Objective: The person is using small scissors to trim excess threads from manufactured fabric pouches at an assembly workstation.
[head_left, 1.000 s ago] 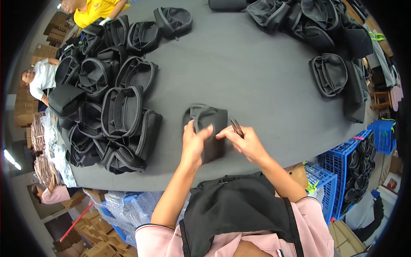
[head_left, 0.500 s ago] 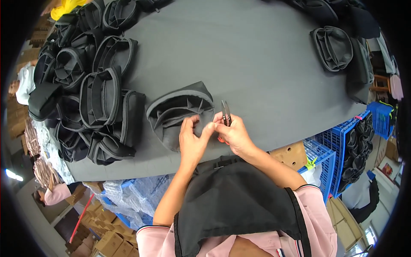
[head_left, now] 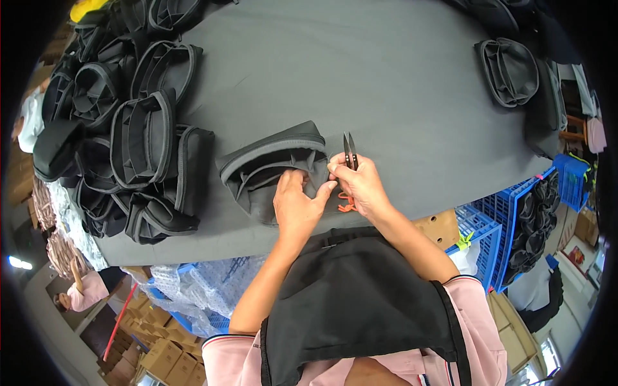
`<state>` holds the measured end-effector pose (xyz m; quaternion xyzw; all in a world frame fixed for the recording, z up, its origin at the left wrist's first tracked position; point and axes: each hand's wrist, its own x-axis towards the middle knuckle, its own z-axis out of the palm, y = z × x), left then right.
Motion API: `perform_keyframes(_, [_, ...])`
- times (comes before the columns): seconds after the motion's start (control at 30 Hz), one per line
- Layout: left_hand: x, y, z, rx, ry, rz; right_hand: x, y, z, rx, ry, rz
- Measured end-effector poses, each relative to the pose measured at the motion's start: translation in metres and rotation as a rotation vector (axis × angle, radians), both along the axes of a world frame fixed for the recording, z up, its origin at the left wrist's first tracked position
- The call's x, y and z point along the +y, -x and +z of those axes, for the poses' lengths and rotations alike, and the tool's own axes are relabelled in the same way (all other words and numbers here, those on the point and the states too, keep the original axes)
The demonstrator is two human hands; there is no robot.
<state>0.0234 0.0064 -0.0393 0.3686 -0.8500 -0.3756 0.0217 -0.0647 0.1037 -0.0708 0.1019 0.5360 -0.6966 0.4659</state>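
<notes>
A black fabric pouch [head_left: 270, 149] with inner dividers and a zipper rim lies in front of me, its mouth gaping toward me. My left hand [head_left: 299, 204] grips its near rim, with the fingers inside and the thumb reaching toward the right. Held in my right hand [head_left: 365, 186] are small dark scissors [head_left: 349, 152], blades pointing away from me. Orange loops [head_left: 347, 203] show below that palm. The right thumb and index finger pinch close to the pouch's right end; whether a thread is between them is too small to tell.
Several similar pouches [head_left: 143, 138] are heaped at the left of the grey table [head_left: 380, 83]. Others [head_left: 510, 72] stand at the far right. Blue crates [head_left: 508, 212] and bubble wrap [head_left: 206, 289] sit below the near edge. Another person [head_left: 87, 289] is at the lower left.
My right hand has shifted slightly right and away from my left thumb, turning so the orange loops show more. My left hand stays at the pouch, which has tilted a little.
</notes>
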Motion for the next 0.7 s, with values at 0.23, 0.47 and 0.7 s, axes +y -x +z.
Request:
perform_keyframes(0.23, [-0.009, 0.003, -0.003, 0.198, -0.052, 0.054, 0.002, 0.005, -0.006, -0.089, 0.264, 0.043])
perform_keyframes(0.47, [-0.007, 0.005, -0.002, 0.207, -0.063, 0.100, 0.022, -0.010, 0.019, 0.769, -0.277, 0.187])
perform_keyframes(0.7, [-0.005, 0.003, -0.007, 0.221, -0.034, 0.068, 0.029, 0.005, 0.014, 0.559, -0.165, 0.297])
